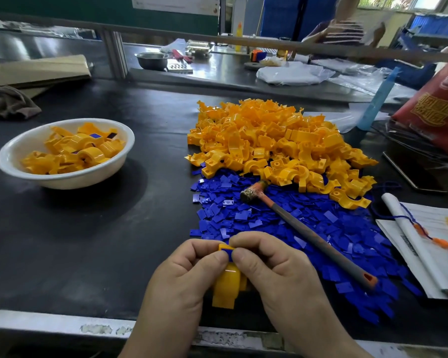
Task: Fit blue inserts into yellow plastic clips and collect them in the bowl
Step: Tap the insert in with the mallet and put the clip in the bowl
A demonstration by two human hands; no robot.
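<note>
Head view: heaped yellow plastic clips (277, 148) and flat blue inserts (308, 228) lie right, round white bowl (62, 180) left. Curled fingers of left hand (181, 277) and right hand (277, 275) pinch one yellow clip (226, 284); a blue insert (228, 253) sits between their thumbtips.

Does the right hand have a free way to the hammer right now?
Probably yes. The hammer lies uncovered on the blue inserts, its handle end close beside the right hand, nothing across it. But that hand must first release the clip it holds with the left hand.
</note>
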